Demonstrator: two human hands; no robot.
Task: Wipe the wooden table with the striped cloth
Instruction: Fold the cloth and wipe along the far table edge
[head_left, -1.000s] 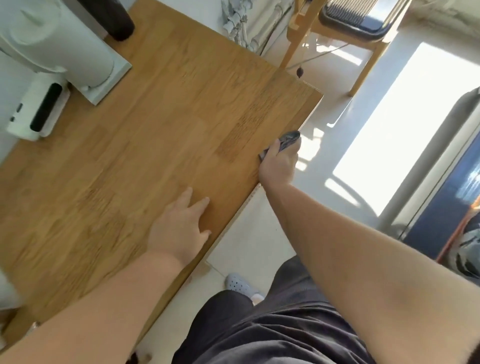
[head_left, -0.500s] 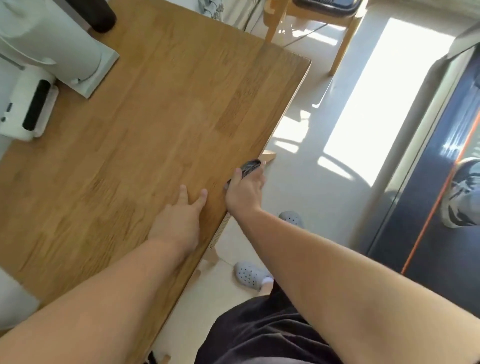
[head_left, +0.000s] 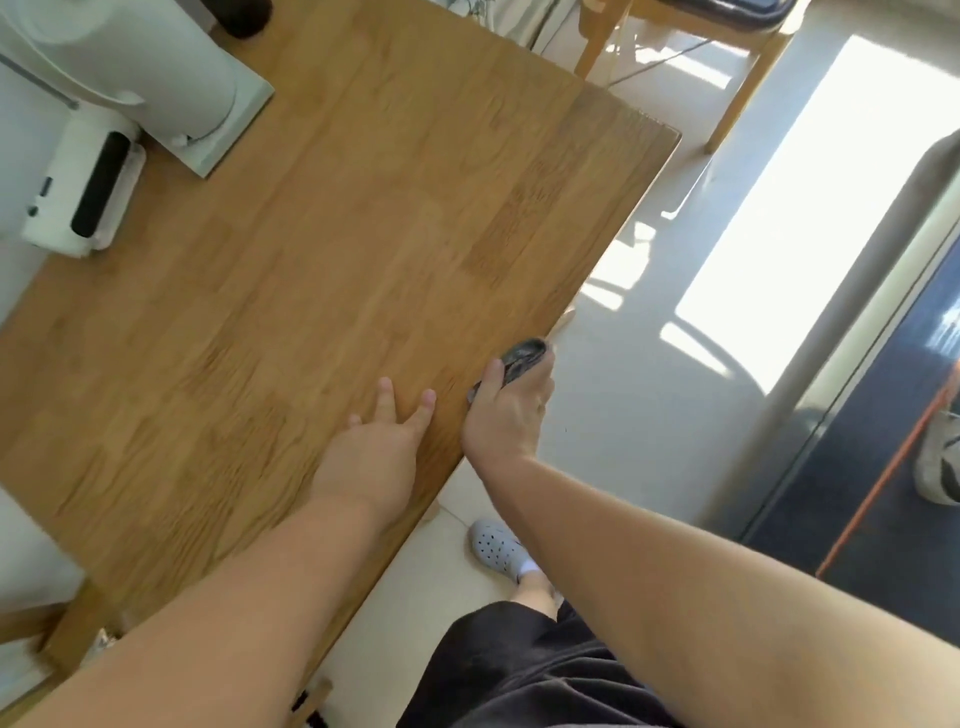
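Observation:
The wooden table (head_left: 322, 270) fills the left and middle of the head view, its long right edge running down from the far corner. My right hand (head_left: 506, 415) grips the bunched grey striped cloth (head_left: 522, 357) against that right edge; only a dark fold of it shows above my fingers. My left hand (head_left: 379, 447) lies flat on the tabletop just left of the right hand, fingers straight and spread, holding nothing.
A white appliance on a pale base (head_left: 130, 78) and a white device with a black stripe (head_left: 83, 197) stand at the table's far left. A wooden chair (head_left: 737, 62) stands beyond the far corner. A dark cabinet front (head_left: 883, 415) is on the right.
My right hand has slid with the cloth along the table's right edge toward me, ending close beside my left hand. My left hand stays flat on the tabletop.

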